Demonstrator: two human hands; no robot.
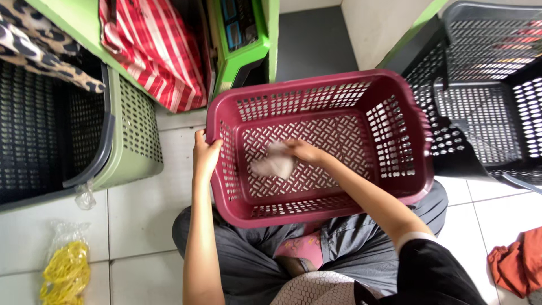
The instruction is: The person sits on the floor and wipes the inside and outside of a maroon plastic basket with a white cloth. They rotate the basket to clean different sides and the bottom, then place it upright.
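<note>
Right hand (305, 151) presses crumpled cloth (274, 164); perforated maroon basket (395, 90).

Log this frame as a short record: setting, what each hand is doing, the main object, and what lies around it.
Setting: tiled floor, person seated, seen from above
Main object: maroon perforated basket, resting over the lap
Left hand: grips the basket's left rim
Right hand: inside the basket, pressing a pale cloth on its bottom
Left side: green-and-grey basket, bag of yellow bands
Right side: dark grey baskets, orange cloth
</note>
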